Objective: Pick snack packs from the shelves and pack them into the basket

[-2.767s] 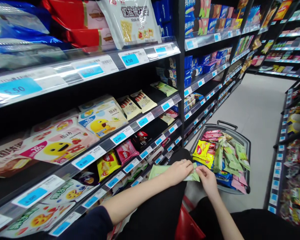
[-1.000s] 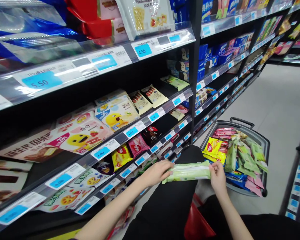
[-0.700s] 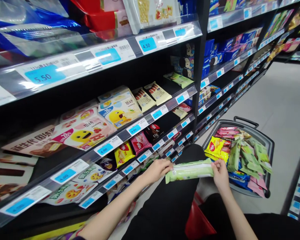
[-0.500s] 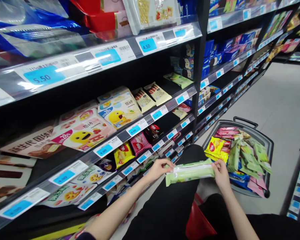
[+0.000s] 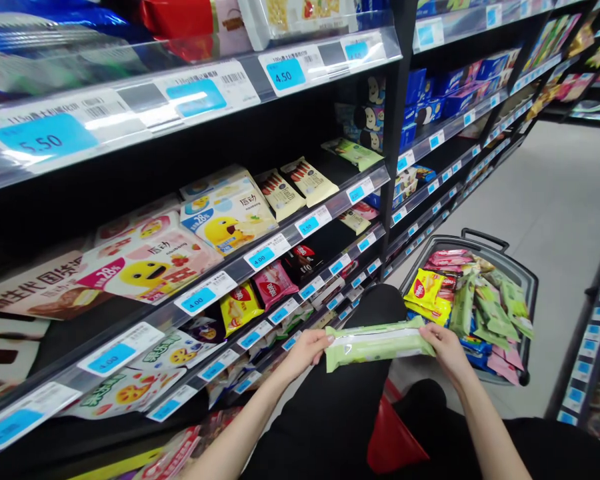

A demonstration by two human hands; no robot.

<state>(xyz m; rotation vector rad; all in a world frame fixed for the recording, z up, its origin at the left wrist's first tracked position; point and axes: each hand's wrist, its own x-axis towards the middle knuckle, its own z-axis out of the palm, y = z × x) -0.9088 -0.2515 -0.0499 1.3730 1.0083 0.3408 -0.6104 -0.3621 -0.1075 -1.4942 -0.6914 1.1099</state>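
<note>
A long light-green snack packet [image 5: 377, 344] is stretched level between my two hands, above my black-clad knee. My left hand [image 5: 307, 348] pinches its left end with thumb and fingers. At the other end, my right hand [image 5: 441, 343] grips the right corner, fingers closed. A pale seam strip runs along the packet's upward side. Just beyond my right hand stands a grey basket [image 5: 529, 293] on the floor. It holds several similar green packets [image 5: 495, 307], yellow packets [image 5: 427, 293] and pink ones [image 5: 505, 363].
Tiered shelves [image 5: 300, 233] with price tags run along my left. They hold boxed cakes [image 5: 150, 267], cream packets [image 5: 307, 180] and a green packet [image 5: 353, 153]. A red object [image 5: 395, 437] lies between my legs. Tiled floor [image 5: 555, 180] stretches ahead; another shelf [image 5: 593, 333] edges the right.
The view has shifted slightly, so shelves and basket sit a little further left. My left hand has shifted its grip at the packet's left end; both hands still hold it.
</note>
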